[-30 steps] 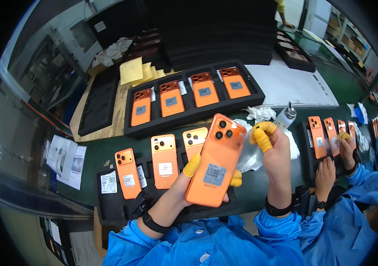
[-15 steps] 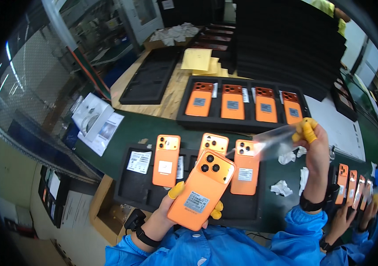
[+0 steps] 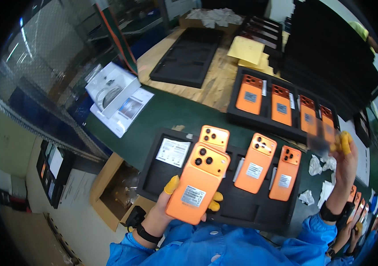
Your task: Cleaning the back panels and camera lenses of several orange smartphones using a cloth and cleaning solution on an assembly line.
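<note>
Clock positions run from the held phone. Left hand (image 3: 165, 205): we have it closed round the held phone (image 3: 196, 177), an orange one, back face up toward the camera, leaning slightly right at the top. Thumb on the left edge, other fingers wrapping from behind to the right edge; yellow finger cots (image 3: 171, 185) show on both sides. We see three round lenses and a printed label on the phone back.

Right hand (image 3: 346, 156): near 3 o'clock, raised, fingertips pinching a clear film (image 3: 318, 138). Film is blurred and, in our view, overlaps the far tray's right end.

Black near tray (image 3: 246, 206): under and beyond the held phone. In it we count three more orange phones: a half-hidden phone (image 3: 215, 138) at nearly 1, a second phone (image 3: 255, 155) between 2 and 3, a third phone (image 3: 285, 170) at 3. White label sheet (image 3: 172, 152) at 11, same tray.

Black far tray (image 3: 266, 125): between 1 and 2, four orange phones with darker camera ends. Yellow paper sheets (image 3: 246, 49) near 1. White box (image 3: 113, 86) between 10 and 11, cardboard box (image 3: 102, 195) at 9. Crumpled tissues (image 3: 315, 166) at 3, near the right forearm.
</note>
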Tool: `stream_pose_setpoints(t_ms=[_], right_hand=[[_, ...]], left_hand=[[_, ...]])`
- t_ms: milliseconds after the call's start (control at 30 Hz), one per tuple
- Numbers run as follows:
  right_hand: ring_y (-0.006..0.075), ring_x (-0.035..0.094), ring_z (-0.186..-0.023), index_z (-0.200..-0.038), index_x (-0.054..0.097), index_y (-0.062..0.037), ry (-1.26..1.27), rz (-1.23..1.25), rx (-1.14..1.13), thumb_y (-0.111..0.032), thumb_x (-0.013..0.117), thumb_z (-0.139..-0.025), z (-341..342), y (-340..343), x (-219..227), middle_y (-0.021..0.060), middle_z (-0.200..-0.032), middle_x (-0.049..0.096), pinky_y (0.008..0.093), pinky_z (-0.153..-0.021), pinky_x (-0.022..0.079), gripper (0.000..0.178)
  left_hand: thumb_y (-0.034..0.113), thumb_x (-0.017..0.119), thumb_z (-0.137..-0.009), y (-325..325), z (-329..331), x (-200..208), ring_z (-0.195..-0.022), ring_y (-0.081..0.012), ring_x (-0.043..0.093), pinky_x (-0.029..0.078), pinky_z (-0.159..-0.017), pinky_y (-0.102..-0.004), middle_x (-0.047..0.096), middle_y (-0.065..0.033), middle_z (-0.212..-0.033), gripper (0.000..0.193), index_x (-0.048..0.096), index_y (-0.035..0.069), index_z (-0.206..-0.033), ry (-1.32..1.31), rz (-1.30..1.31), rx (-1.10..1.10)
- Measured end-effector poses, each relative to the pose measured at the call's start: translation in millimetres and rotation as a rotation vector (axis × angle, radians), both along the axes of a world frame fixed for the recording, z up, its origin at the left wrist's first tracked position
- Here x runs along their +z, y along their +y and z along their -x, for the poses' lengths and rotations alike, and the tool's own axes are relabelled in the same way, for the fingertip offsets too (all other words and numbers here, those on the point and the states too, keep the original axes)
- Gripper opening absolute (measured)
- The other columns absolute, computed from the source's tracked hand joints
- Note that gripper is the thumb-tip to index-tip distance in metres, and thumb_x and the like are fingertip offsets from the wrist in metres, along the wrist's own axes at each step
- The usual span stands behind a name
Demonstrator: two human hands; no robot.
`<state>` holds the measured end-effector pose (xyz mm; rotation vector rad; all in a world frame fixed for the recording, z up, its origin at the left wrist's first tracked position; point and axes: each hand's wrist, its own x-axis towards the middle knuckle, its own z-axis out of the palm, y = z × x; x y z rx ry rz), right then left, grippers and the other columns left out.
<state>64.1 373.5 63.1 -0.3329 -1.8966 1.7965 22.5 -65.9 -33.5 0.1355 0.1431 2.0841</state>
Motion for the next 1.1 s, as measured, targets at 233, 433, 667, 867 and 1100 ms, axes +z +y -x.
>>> stream_pose_setpoints(t_ms=[233, 433, 667, 867, 1100], right_hand=[[0.0120, 0.059, -0.073, -0.111, 0.051, 0.0004, -0.036, 0.002, 0.136, -0.024, 0.053, -0.094, -7, -34, -21, 0.0041, -0.090, 0.056, 0.0242, -0.056, 0.052, 0.031], [0.0123, 0.059, -0.073, -0.112, 0.050, 0.0003, -0.027, -0.009, 0.072, -0.025, 0.054, -0.093, -24, -68, -25, 0.0061, -0.093, 0.058, 0.0237, -0.056, 0.050, 0.031], [0.0114, 0.060, -0.072, -0.107, 0.050, 0.0003, -0.098, 0.033, 0.106, -0.023, 0.052, -0.094, -45, -78, -17, 0.0068, -0.089, 0.058, 0.0221, -0.061, 0.050, 0.027], [0.0131, 0.056, -0.075, -0.095, 0.053, -0.0015, -0.139, 0.071, 0.142, -0.027, 0.062, -0.089, -21, -116, -20, 0.0051, -0.087, 0.057, 0.0235, -0.070, 0.044, 0.028], [0.0166, 0.060, -0.083, -0.093, 0.052, -0.0020, -0.201, 0.098, 0.326, -0.027, 0.062, -0.088, -5, -143, -31, 0.0139, -0.102, 0.061, 0.0270, -0.077, 0.045, 0.027]], left_hand=[[0.052, 0.048, -0.089, -73, 40, 20, -0.105, -0.0387, 0.058, 0.054, -0.079, -0.0497, 0.050, -0.0270, -0.123, 0.071, 0.035, 0.000, -0.136, 0.103, 0.663, 0.489], [0.028, 0.059, -0.090, -68, 95, 0, -0.097, -0.0244, 0.064, 0.055, -0.082, -0.0362, 0.059, -0.0172, -0.114, 0.050, 0.046, -0.006, -0.124, 0.217, 0.881, 0.452], [0.022, 0.058, -0.092, -54, 119, 7, -0.096, -0.0148, 0.062, 0.052, -0.083, -0.0289, 0.062, -0.0100, -0.110, 0.040, 0.051, -0.004, -0.122, 0.582, 1.167, 0.139], [0.023, 0.062, -0.087, -48, 113, 12, -0.086, -0.0200, 0.065, 0.051, -0.074, -0.0318, 0.065, -0.0179, -0.096, 0.035, 0.058, -0.006, -0.106, 0.960, 1.599, 0.185], [0.031, 0.061, -0.084, -30, 106, 38, -0.066, -0.0384, 0.061, 0.049, -0.058, -0.0409, 0.063, -0.0205, -0.078, 0.034, 0.062, -0.003, -0.087, 1.718, 2.172, 0.058]])
